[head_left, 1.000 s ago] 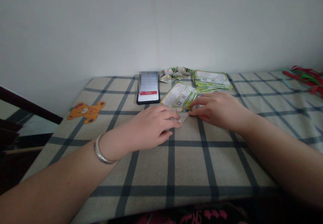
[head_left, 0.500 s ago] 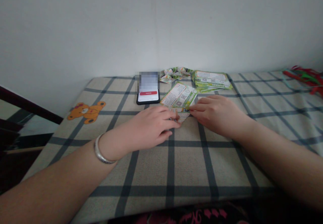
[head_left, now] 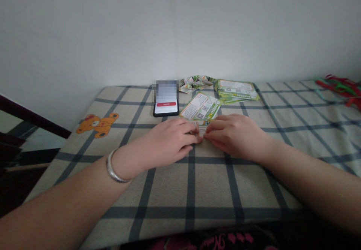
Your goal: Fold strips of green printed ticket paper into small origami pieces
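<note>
Between my hands lies a small piece of folded printed paper [head_left: 202, 130], mostly hidden by fingers. My left hand [head_left: 172, 140], with a silver bangle at its wrist, holds the paper down with bent fingertips on its left side. The fingertips of my right hand [head_left: 234, 135] are pressed together on its lower right edge. Just behind the fingers, a green and white printed leaflet [head_left: 199, 106] lies flat at an angle. Whether it joins the folded piece I cannot tell.
A phone [head_left: 166, 109] with a lit screen lies at the back, beside several folded paper pieces [head_left: 196, 82]. Right of these sits a stack of leaflets [head_left: 237, 88]. Red and green items [head_left: 340, 88] lie far right on the checked tablecloth [head_left: 169, 193]. A wall [head_left: 180, 28] stands behind.
My right hand has moved left and toward me, its fingertips going from the folded paper's upper right to its lower edge. My left hand has stayed nearly still.
</note>
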### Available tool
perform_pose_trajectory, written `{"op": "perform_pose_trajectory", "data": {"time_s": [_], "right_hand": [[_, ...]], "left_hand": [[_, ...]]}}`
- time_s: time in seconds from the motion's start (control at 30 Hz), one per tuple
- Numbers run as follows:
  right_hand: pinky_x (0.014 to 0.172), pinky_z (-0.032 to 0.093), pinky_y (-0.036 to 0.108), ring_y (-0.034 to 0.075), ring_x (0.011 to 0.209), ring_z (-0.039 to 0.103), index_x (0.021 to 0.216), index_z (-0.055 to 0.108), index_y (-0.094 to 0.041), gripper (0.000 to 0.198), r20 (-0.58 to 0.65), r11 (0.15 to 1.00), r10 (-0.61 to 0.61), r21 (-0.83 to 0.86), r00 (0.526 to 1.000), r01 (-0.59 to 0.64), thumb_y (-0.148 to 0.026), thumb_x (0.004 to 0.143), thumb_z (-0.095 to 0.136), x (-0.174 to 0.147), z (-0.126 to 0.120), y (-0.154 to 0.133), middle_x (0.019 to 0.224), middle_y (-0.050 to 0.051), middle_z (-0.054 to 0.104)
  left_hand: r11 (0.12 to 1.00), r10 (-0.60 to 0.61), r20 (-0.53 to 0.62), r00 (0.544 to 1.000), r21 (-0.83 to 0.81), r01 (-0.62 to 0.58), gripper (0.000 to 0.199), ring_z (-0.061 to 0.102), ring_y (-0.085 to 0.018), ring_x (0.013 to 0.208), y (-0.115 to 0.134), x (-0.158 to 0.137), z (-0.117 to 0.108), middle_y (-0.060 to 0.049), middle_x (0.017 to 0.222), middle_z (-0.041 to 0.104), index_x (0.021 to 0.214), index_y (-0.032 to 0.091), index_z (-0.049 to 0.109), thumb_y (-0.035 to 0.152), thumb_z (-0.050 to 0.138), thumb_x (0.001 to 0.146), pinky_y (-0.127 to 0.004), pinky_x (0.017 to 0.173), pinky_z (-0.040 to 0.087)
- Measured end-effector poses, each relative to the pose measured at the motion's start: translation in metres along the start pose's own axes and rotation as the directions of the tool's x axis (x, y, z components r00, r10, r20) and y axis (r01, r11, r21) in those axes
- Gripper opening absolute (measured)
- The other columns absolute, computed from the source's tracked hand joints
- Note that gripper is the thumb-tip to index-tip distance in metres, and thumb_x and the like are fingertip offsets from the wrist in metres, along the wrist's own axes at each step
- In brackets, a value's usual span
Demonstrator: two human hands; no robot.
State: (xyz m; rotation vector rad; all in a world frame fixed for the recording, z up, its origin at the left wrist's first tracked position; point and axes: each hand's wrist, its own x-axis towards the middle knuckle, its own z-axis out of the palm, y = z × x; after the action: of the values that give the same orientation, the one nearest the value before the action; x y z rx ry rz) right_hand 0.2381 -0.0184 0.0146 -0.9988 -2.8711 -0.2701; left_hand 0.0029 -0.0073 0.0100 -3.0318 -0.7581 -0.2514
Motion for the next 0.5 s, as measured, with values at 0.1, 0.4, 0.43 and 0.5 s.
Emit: {"op": "perform_pose_trajectory", "data": {"time_s": [0.1,0.4,0.43,0.5], "right_hand": [[0.067,0.036,0.03,0.018,0.082,0.057,0.087,0.072,-0.019,0.021,-0.012,0.997,0.05,-0.063,0.999,-0.051,-0.022,0.091,0.052,0.0,-0.001,0.003,0.087,0.005,0.069],[0.062,0.032,0.031,0.019,0.076,0.058,0.072,0.069,-0.018,0.018,-0.017,0.974,0.154,-0.168,0.988,-0.155,-0.02,0.086,0.057,0.0,-0.005,0.011,0.079,0.003,0.067],[0.062,0.032,0.032,0.019,0.075,0.057,0.072,0.068,-0.018,0.019,-0.021,0.973,0.141,-0.18,0.99,-0.142,-0.019,0.086,0.056,0.0,-0.004,0.011,0.078,0.004,0.067],[0.062,0.032,0.032,0.019,0.075,0.056,0.072,0.068,-0.017,0.023,-0.046,0.975,0.097,-0.194,0.994,-0.104,-0.018,0.088,0.053,-0.001,-0.002,0.012,0.078,0.005,0.067]], "left_hand": [[1.0,-0.003,-0.008,1.0,0.017,0.003,0.025,0.056,-0.023,0.11,0.002,-0.001,0.0,-0.004,0.117,0.063,0.113,0.025,0.066,0.022,0.057,0.089,-0.044,0.097,0.048],[0.995,-0.037,-0.005,0.999,0.093,0.038,0.026,0.057,-0.025,0.105,0.008,-0.003,0.0,-0.005,0.111,0.064,0.113,0.026,0.066,0.023,0.057,0.089,-0.045,0.091,0.049],[0.994,-0.035,-0.01,0.999,0.101,0.036,0.025,0.057,-0.025,0.104,0.009,-0.004,0.0,-0.005,0.111,0.064,0.112,0.026,0.066,0.024,0.058,0.089,-0.045,0.09,0.049],[0.993,-0.026,-0.017,1.0,0.112,0.028,0.024,0.057,-0.025,0.103,0.009,-0.004,0.0,-0.005,0.11,0.064,0.111,0.025,0.067,0.024,0.057,0.089,-0.045,0.09,0.049]]}}
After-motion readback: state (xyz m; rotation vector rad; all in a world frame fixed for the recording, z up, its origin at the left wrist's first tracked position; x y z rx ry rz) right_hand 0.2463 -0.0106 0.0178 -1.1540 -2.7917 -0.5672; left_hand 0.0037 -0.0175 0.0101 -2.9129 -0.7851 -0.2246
